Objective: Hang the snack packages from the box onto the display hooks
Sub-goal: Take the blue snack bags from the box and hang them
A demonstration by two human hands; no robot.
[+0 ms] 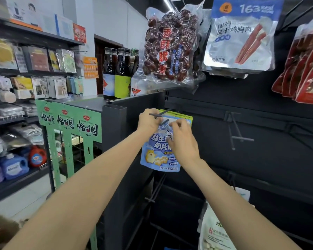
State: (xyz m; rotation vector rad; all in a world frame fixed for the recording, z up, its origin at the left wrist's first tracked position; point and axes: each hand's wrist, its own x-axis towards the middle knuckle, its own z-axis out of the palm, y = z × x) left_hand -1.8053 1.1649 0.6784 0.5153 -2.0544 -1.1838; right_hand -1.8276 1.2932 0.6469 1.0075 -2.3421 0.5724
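A: Left hand (pixel 148 121), status? 
B: Raised to the display hook (pixel 158 114). Fingers curled at the top left corner of the blue snack package (pixel 156 154), pinching it just by the hook's crossbar tip.

A: Left of that?
B: Shelves of small packets (pixel 38 69), detergent bottles (pixel 13 166) on a low shelf, then a green cardboard stand (pixel 70 121). Three dark glass bottles (pixel 119 73) stand on top of the dark cabinet (pixel 114 127).

A: Package position?
B: At the hook, upper edge level with the prong. Yellow-edged packages (pixel 188 117) sit directly behind it. Cannot tell whether its hole is on the prong.

A: Right hand (pixel 182 139)?
B: Laid over the package's front, right side. Fingers bent; thumb and fingertips grip near the top edge.

A: Above, and further right?
B: Clear bag of red dates (pixel 170 47) hangs above the hands. Next, a silver-and-blue chicken jerky pack (pixel 240 37), then red packs (pixel 307 69) at the edge. Bare hook (pixel 237 134) on the dark back panel, right of the hands. White pouch (pixel 215 231) hangs low right.
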